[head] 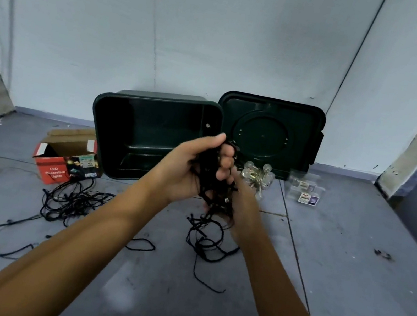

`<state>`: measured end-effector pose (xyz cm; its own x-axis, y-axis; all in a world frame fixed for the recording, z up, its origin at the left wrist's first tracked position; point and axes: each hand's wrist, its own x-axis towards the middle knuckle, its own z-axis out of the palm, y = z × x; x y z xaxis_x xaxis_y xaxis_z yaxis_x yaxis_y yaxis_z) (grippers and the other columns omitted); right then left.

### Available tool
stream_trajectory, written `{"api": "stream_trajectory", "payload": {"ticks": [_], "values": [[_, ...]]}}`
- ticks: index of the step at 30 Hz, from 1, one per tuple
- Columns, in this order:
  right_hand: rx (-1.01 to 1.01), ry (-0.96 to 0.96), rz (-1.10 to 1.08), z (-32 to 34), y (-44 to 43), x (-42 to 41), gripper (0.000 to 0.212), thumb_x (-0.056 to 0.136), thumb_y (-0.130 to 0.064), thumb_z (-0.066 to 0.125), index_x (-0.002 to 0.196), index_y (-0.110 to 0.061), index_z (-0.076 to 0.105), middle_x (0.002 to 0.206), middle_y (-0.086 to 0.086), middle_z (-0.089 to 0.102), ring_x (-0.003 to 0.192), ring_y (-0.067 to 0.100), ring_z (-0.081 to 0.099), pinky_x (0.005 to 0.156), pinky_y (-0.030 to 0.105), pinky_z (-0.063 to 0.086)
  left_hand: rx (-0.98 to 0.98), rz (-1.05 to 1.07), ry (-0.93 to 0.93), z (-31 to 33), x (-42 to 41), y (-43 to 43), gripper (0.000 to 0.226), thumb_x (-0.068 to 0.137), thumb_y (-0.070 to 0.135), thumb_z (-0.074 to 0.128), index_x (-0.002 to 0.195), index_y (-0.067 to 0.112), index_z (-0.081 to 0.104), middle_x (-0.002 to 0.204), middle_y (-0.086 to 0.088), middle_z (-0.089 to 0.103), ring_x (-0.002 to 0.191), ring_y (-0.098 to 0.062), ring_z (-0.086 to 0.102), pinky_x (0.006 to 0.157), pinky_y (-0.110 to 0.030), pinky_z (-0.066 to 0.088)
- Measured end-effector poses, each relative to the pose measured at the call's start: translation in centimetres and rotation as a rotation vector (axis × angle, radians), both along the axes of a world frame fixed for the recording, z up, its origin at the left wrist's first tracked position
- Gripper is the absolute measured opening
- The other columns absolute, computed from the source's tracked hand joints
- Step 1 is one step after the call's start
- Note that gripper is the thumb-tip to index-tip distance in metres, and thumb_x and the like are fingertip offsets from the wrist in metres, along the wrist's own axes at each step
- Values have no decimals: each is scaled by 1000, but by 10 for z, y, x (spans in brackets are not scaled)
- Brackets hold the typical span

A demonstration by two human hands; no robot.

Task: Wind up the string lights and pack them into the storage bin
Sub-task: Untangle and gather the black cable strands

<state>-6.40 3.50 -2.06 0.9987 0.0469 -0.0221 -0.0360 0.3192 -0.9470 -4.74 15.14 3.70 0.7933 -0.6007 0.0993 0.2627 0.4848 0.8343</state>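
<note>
My left hand (195,166) is closed around a bundle of black string lights (213,194), held up in front of the dark green storage bin (111,136). The bin lies tipped on its side, its empty opening facing me. My right hand (241,213) sits just below and right of the bundle, blurred, fingers in the wire. Loose loops of the same wire (202,239) hang to the floor below my hands. A second tangle of black wire (70,203) spreads over the floor at the left.
The bin's lid (270,129) leans upright against the wall at right. A red LED lights carton (63,158) lies open left of the bin. A cluster of clear globe bulbs (256,178) and a clear plastic package (305,190) rest on the grey tiled floor.
</note>
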Motion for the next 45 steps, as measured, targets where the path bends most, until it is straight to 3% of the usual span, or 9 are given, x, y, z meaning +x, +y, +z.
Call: {"api": "stream_trajectory", "payload": {"ticks": [6, 12, 20, 24, 28, 31, 37, 41, 45], "values": [[-25, 153, 85, -34, 14, -21, 47, 99, -43, 29, 81, -9, 56, 57, 9, 59, 49, 20, 55, 51, 26, 47, -129, 125, 18, 24, 28, 6, 35, 82, 28, 46, 60, 10, 66, 53, 1, 57, 44, -11, 52, 60, -23, 52], [-292, -36, 178, -29, 13, -45, 36, 99, -29, 36, 73, -10, 52, 45, -5, 42, 39, 10, 37, 49, 29, 39, -184, 241, 34, 23, 64, 23, 45, 96, 25, 40, 69, 4, 69, 65, -6, 67, 56, -15, 64, 70, -27, 55], [-700, -315, -107, 63, -8, -11, 43, 96, -30, 44, 58, -13, 50, 44, -4, 41, 31, 3, 34, 36, 16, 30, 477, 63, -108, -34, 28, 6, 53, 96, 44, 34, 69, 12, 65, 64, -4, 63, 61, -17, 60, 68, -29, 51], [-585, -190, -68, 61, -25, 18, 43, 92, -29, 55, 54, -13, 44, 39, -9, 30, 32, 5, 25, 35, 16, 22, 512, -194, -127, -39, 8, 8, 68, 78, 70, 38, 71, 7, 63, 54, -4, 57, 49, -16, 54, 64, -27, 50], [-253, 86, 63, 30, -32, 27, 37, 88, -33, 59, 59, -14, 46, 45, -5, 34, 33, 4, 26, 32, 14, 19, 206, -339, -146, -33, 1, 15, 34, 73, 48, 71, 70, 14, 66, 50, 6, 51, 44, -8, 49, 63, -25, 51], [-143, 139, 134, 3, -26, 20, 28, 88, -41, 55, 72, -18, 57, 59, 2, 45, 44, 9, 39, 35, 17, 26, 31, -304, -86, -26, 2, 14, 32, 72, 43, 73, 72, 12, 65, 50, 6, 49, 45, -8, 49, 64, -25, 52], [-57, 206, 155, -31, -9, -11, 51, 95, -50, 35, 74, -8, 55, 47, 4, 49, 40, 15, 45, 46, 24, 39, -223, -3, 5, 10, 21, 12, 36, 73, 44, 62, 71, 8, 65, 54, 3, 54, 51, -11, 54, 70, -25, 53], [-159, 93, 136, -43, 0, -32, 35, 98, -34, 39, 77, -9, 52, 47, -1, 45, 43, 14, 41, 48, 25, 41, -187, 186, -16, 20, 43, 21, 46, 90, 42, 44, 77, 4, 66, 63, -3, 61, 60, -17, 60, 74, -28, 52], [-328, -46, 192, -16, 4, -41, 31, 99, -29, 40, 75, -12, 52, 46, -5, 41, 38, 8, 34, 40, 20, 32, 82, 244, -48, -8, 51, 20, 51, 94, 38, 37, 77, 3, 69, 67, -7, 68, 65, -19, 68, 73, -26, 55]]}}
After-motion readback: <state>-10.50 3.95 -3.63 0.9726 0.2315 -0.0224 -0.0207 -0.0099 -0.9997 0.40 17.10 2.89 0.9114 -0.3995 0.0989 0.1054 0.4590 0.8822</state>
